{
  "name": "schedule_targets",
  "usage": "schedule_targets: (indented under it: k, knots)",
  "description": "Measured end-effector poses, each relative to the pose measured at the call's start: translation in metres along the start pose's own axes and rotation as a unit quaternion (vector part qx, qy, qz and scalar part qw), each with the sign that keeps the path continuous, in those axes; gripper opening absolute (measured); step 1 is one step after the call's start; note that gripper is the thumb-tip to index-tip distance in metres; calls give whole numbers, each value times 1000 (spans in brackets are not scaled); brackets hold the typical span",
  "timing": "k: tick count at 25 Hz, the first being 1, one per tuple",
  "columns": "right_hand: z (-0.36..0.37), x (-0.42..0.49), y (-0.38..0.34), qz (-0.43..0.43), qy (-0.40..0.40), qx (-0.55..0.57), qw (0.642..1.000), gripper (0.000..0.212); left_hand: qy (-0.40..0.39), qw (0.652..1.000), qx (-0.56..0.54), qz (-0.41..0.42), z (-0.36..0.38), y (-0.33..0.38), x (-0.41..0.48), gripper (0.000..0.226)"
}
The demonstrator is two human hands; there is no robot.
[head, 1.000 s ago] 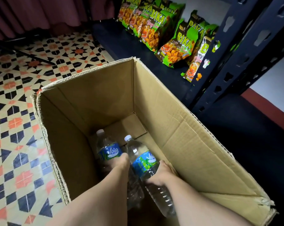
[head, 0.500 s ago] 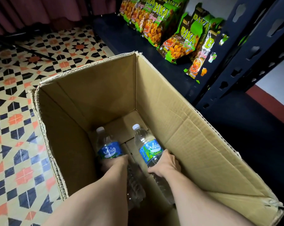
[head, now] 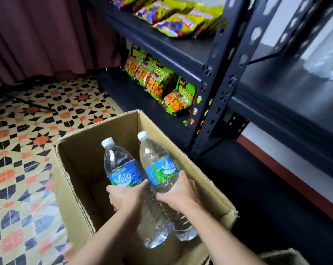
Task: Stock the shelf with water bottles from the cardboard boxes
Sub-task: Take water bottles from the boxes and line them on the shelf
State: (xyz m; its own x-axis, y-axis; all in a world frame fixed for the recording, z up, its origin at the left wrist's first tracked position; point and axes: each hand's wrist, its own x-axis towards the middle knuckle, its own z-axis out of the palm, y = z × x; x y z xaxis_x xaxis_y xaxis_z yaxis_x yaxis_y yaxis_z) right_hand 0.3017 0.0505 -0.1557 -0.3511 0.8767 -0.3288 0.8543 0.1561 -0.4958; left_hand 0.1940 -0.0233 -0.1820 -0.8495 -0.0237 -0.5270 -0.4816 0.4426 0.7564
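I see my left hand [head: 126, 196] with fingers clamped on one water bottle [head: 121, 169], my right hand [head: 181, 192] clamped on a second bottle [head: 160, 165], both above the open cardboard box [head: 81, 169]. The box sits on patterned floor tiles [head: 24, 150] against the dark metal shelf [head: 215, 88], where snack bags [head: 161, 83] line the lower board. A maroon curtain [head: 37, 35] hangs behind.

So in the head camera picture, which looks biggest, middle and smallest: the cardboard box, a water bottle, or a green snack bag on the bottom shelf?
Largest to smallest, as they look:
1. cardboard box
2. water bottle in the right hand
3. green snack bag
The bag sits farther from the camera, so its real size against the bottle is unsure.
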Motion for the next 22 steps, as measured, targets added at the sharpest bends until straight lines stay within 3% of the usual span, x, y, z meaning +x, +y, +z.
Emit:
schedule_targets:
  k: [4,9,14,22]
  knots:
    - [-62,-49,-12,-48,88,80,992,76,-62,983,-12,171,-44,31,-55,85]
    - [-135,-116,-18,-97,211,158,960,79,-127,930,-63,339,-91,86,-129,78]
    - [-207,-168,-14,-157,324,197,912,81,-189,883,-121,413,-107,125,-202,75]
    - [-312,-207,10,-147,443,232,854,70,-270,802,-163,508,-94,180,-316,78]
